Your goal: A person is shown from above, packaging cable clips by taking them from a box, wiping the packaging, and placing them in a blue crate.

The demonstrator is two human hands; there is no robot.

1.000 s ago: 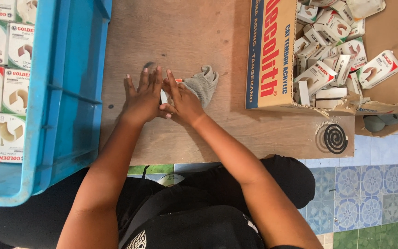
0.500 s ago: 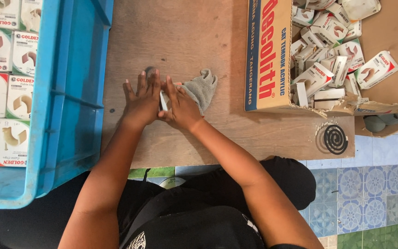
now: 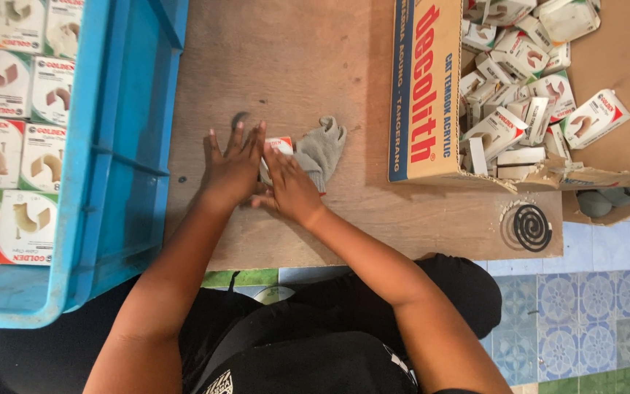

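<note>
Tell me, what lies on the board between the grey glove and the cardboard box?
Nothing: in the head view, the wooden board is bare between the grey glove and the cardboard box. The glove lies apart from the box.

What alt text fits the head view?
Both hands, left hand and right hand, press a small white packet flat on a wooden board, beside a grey glove. Blue crate left, cardboard box of packets right.

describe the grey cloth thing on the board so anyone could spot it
On the wooden board, between the blue crate and the cardboard box, a crumpled grey glove lies by the right hand. It is the only soft fabric there.
</note>
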